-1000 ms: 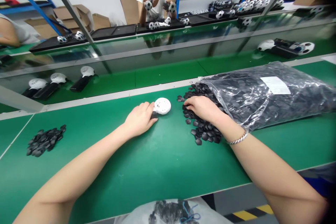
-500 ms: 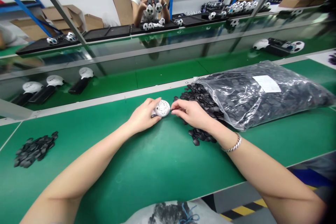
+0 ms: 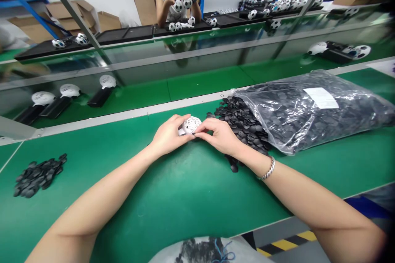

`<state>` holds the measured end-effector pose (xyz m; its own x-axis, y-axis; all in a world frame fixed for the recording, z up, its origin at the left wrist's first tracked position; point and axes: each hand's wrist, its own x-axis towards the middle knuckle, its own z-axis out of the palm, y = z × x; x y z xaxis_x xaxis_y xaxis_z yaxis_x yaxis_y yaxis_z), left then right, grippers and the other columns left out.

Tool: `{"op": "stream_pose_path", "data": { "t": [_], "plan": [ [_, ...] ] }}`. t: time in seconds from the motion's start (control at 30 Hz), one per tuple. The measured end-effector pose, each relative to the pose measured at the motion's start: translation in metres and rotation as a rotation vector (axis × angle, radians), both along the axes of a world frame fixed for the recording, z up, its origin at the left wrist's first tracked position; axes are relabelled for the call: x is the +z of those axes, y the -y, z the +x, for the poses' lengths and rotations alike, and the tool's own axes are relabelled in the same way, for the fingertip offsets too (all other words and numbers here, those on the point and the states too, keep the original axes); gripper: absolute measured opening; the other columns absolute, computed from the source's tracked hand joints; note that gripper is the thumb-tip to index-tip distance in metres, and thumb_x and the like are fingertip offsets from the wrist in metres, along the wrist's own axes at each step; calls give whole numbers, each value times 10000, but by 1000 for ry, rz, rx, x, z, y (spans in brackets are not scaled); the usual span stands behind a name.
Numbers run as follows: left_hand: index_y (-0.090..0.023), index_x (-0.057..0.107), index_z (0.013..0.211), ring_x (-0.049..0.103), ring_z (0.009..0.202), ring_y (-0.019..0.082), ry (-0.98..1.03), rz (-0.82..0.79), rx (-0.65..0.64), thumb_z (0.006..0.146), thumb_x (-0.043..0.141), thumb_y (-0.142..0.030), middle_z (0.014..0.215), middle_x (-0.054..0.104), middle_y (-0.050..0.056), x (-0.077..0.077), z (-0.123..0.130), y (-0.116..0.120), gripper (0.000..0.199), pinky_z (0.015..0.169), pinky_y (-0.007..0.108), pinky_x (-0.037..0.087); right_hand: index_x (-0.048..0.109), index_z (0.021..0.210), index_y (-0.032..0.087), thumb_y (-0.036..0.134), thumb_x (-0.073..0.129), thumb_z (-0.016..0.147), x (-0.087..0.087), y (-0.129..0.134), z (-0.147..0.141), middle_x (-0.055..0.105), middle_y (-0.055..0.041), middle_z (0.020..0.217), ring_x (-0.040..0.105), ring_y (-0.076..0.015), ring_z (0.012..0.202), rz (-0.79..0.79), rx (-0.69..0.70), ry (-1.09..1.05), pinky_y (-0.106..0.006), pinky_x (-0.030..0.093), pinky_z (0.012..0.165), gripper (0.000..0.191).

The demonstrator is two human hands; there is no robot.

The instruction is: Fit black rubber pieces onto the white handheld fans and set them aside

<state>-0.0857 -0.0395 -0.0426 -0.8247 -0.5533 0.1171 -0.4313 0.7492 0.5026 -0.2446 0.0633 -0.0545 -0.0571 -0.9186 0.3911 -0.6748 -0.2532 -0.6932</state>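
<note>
My left hand grips a small white ball-shaped shell with an openwork pattern, just above the green tabletop. Thumb and fingers curl around its left side. My right hand is pinched at the lower right edge of the shell, its fingertips touching it and close to my left fingertips. The small black piece in that pinch is mostly covered by the fingers. Just beyond my right hand lies a heap of flat, angular black pieces, spilling from a clear plastic bag with a white label.
A smaller pile of black pieces lies at far left. Beyond the table edge runs a green conveyor carrying white-headed black-handled items. Across it, a person holds football-patterned items above black trays.
My right hand has moved left, bringing the small black piece from beside the shell to its lower right edge. My left hand keeps hold of the shell. The view has shifted slightly.
</note>
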Motion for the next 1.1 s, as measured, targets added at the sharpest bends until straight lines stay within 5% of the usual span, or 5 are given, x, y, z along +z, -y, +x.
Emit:
{"op": "stream_pose_path", "data": {
  "t": [0.2,0.67,0.77,0.9,1.1],
  "plan": [
    [-233,440,1237,544,948,199,-18,-3,1,724,580,-446,1092,543,41,-1,0,-1,573,749,291,457,601,717,159,194,610,730,-6,1,-1,480,-2,742,470,-86,668,41,-32,131,-217,402,622,39],
    [-216,486,1186,553,930,199,-24,-43,3,732,570,-415,1067,567,40,1,-2,-2,504,763,306,463,490,740,164,250,610,708,-6,8,-4,506,27,711,450,-68,569,190,-123,198,-206,386,558,151],
    [-254,444,1219,542,970,210,24,-76,2,710,589,-399,1127,544,22,0,0,-4,549,763,313,467,554,772,160,268,576,754,-4,13,-26,554,-4,745,492,-100,646,184,-156,79,-230,414,619,112],
    [-258,418,1240,524,1020,207,54,-98,-66,691,591,-309,1185,524,16,1,1,2,578,824,316,447,635,933,184,254,542,798,-7,17,-52,599,-65,932,498,-183,863,177,-316,-353,-314,395,775,178],
    [-307,421,1244,478,1097,186,71,-172,-214,706,442,-76,1226,528,-27,4,-1,17,585,939,381,336,658,895,185,249,514,825,-6,15,-47,615,-60,897,481,-182,839,267,-240,-584,-290,393,742,173]
  ]
}}
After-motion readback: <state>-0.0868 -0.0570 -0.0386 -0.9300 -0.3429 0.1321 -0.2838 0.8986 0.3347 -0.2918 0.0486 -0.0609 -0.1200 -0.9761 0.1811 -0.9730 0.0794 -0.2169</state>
